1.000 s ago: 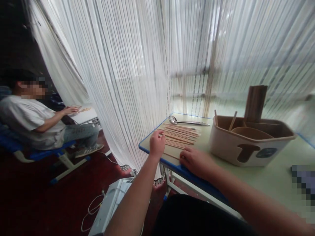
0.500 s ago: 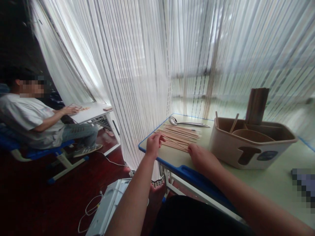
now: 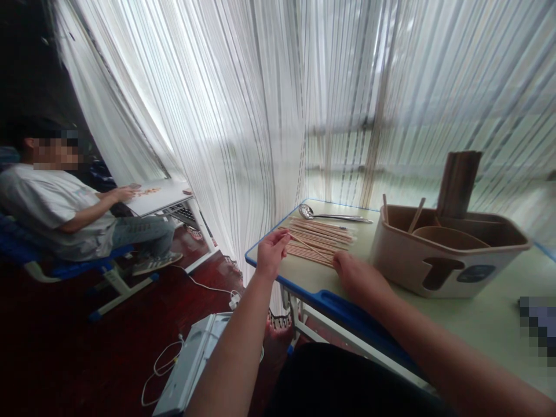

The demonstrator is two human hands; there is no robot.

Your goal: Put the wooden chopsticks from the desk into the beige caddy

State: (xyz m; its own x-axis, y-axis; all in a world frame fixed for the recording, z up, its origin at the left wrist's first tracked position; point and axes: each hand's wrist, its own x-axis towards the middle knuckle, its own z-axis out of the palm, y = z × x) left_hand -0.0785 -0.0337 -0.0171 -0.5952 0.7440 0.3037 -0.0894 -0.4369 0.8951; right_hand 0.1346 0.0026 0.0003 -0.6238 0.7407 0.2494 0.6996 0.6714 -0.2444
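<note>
My left hand pinches one end of a wooden chopstick between thumb and fingers, with that end slightly raised. At its other end, my right hand is closed with the fingers curled around the tip. Beneath and behind the chopstick, several more chopsticks lie side by side on the table; the far ones seem to be in clear wrapping. Beyond them rests a metal slotted ladle, its handle pointing right.
To the right stands a beige utensil caddy with two sticks and a dark brown bundle upright in it. White curtains hang behind the pale table. At left, a person sits at another table.
My left hand has closed on the chopstick and lifted its end a little. My right hand stays almost in place. The view has shifted slightly.
</note>
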